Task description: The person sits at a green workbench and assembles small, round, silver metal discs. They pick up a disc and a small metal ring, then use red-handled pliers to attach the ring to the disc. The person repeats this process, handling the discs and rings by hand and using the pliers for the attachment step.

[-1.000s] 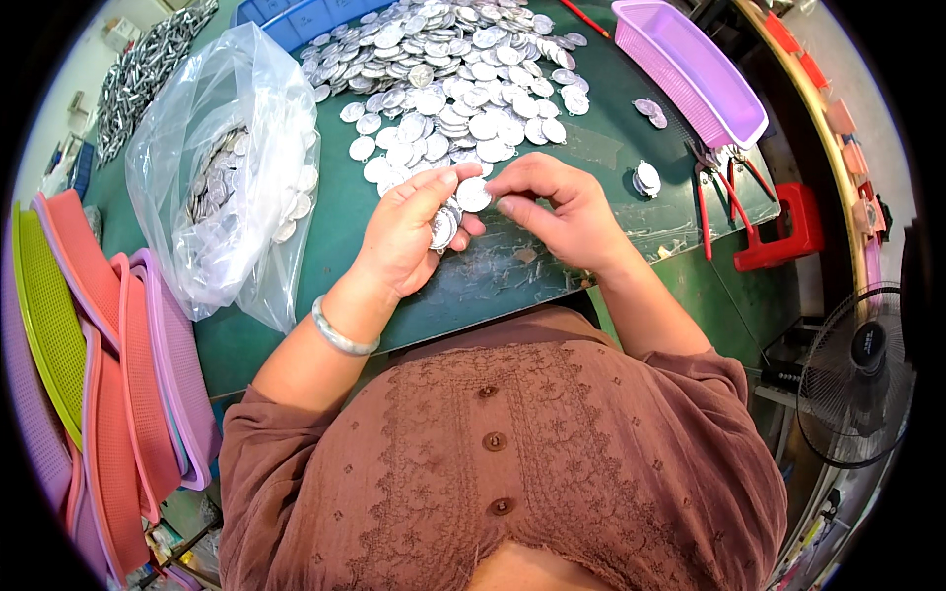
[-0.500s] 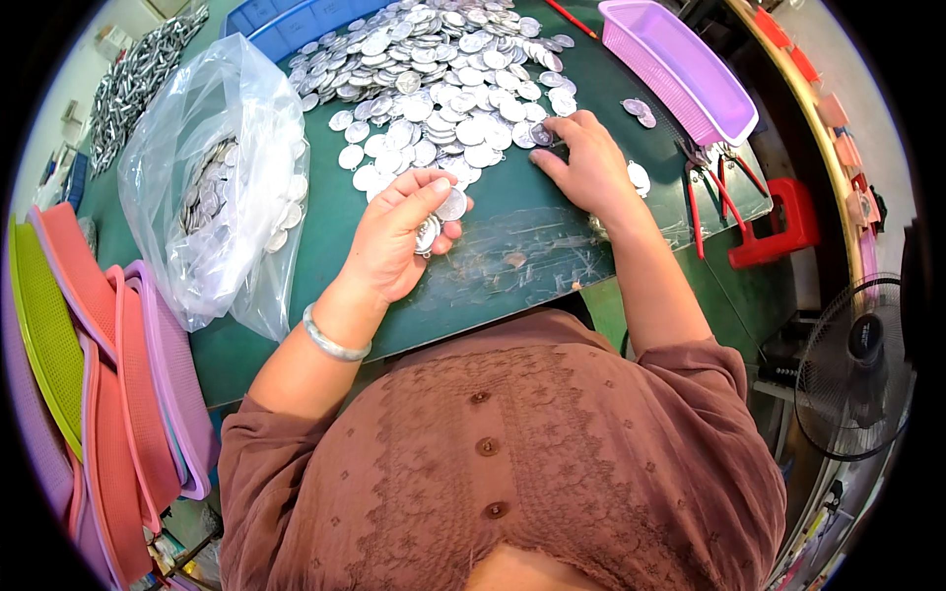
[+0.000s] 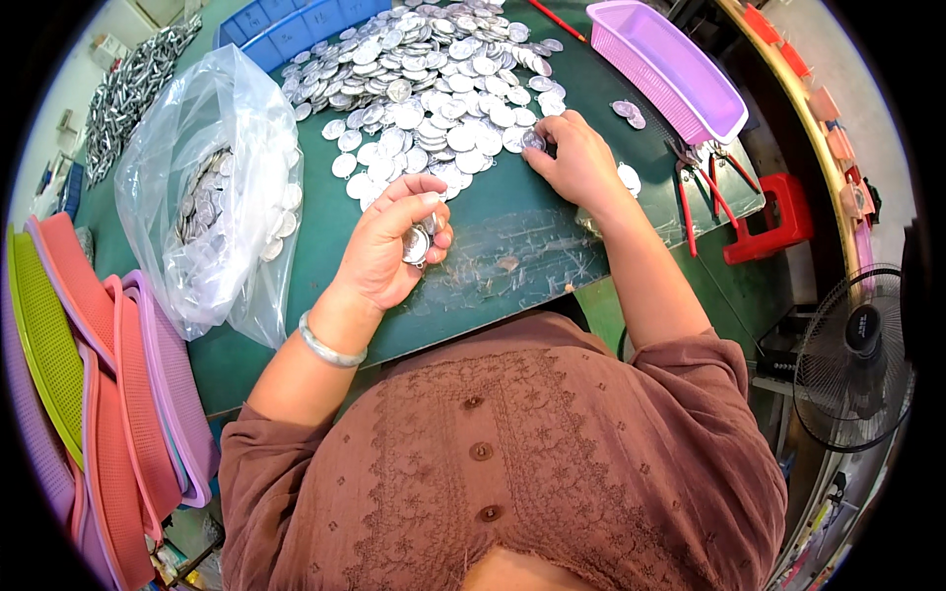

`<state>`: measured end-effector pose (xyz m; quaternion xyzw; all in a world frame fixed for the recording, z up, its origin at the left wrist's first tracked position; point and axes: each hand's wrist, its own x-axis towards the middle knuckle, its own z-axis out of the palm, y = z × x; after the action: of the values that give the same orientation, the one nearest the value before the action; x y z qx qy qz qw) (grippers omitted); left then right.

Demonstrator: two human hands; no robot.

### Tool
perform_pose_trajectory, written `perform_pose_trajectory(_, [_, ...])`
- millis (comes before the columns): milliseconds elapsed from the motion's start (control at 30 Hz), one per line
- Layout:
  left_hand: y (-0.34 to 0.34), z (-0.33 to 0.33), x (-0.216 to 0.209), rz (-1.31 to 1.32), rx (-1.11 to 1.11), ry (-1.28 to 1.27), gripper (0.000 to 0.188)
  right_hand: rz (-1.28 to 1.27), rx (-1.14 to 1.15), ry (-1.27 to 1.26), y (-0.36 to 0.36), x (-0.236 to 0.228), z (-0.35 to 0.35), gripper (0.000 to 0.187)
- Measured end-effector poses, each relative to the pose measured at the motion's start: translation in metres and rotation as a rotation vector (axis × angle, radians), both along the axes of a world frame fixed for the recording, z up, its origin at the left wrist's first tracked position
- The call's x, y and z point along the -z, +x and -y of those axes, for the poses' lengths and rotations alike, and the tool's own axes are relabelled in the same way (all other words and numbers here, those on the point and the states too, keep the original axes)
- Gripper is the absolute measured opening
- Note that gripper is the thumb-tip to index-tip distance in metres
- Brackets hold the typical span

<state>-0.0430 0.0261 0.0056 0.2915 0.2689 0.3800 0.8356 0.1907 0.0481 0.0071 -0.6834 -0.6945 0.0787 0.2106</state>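
Cradling left hand: at 10 o'clock, near the middle of view, fingers curled around a few held discs; digits hide some, so the count cannot be told.
Right hand: at 1 o'clock, finger and thumb bent about one disc at the pile's edge; whether they pinch it or merely touch it, I cannot tell.
Silver pile: discs heaped loosely at 12 o'clock on the green counter; a tug at the edge could start others sliding, or bring up two together.
Held discs: they lie at odd angles, so a slackened grip might drop one, and with the front edge near, it could roll off to the floor.
Clear bag: at 10 o'clock, farther out, with discs inside; its walls look soft, so a knock from the left forearm might spill it.
Stray discs: at 2 o'clock, just beside the right wrist; a careless sweep could scatter them.
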Motion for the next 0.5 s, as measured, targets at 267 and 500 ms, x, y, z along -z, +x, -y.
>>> perform_pose_trajectory(267, [-0.001, -0.001, -0.001, 0.045, 0.062, -0.093, 0.029, -0.525, -0.371, -0.037, -0.017, -0.017, 0.021, 0.034])
perform_pose_trajectory(500, [0.005, 0.005, 0.002, -0.217, 0.096, 0.076, 0.010, -0.645, -0.675, -0.247, -0.041, -0.028, 0.035, 0.035])
